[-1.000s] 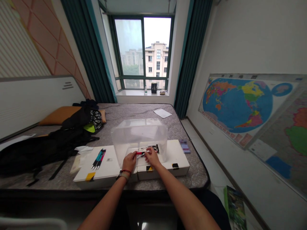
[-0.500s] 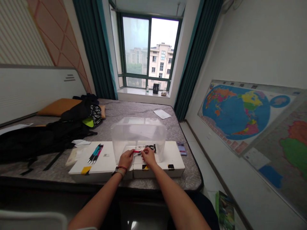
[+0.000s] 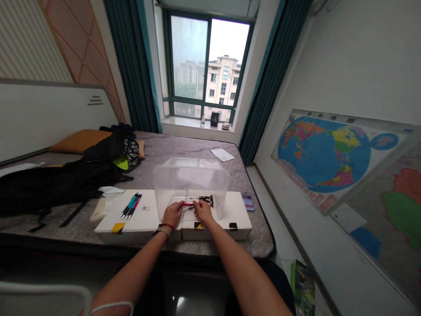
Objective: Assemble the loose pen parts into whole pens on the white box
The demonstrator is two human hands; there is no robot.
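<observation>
My left hand (image 3: 173, 214) is closed on one end of a red pen (image 3: 187, 204), pinched between thumb and fingers. My right hand (image 3: 204, 212) has its fingers closed at the pen's other end; whether it grips a separate pen part is too small to tell. Both hands are at the near side of a clear plastic box (image 3: 190, 175) resting on two white boxes. Just beyond my right hand lie several small black and clear pen parts (image 3: 207, 200). Left of my hands, several assembled teal, black and red pens (image 3: 132, 204) lie side by side on the left white box (image 3: 108, 219).
The right white box (image 3: 240, 210) carries yellow-black tape at its front edge. A phone-like object (image 3: 248, 202) lies to its right on the mattress (image 3: 263, 237). A black bag (image 3: 59, 188) is on the left, and a paper sheet (image 3: 222, 154) lies toward the window.
The view has tilted slightly down and shifted a little. Both hands keep hold at the red pen with only slight finger movement.
</observation>
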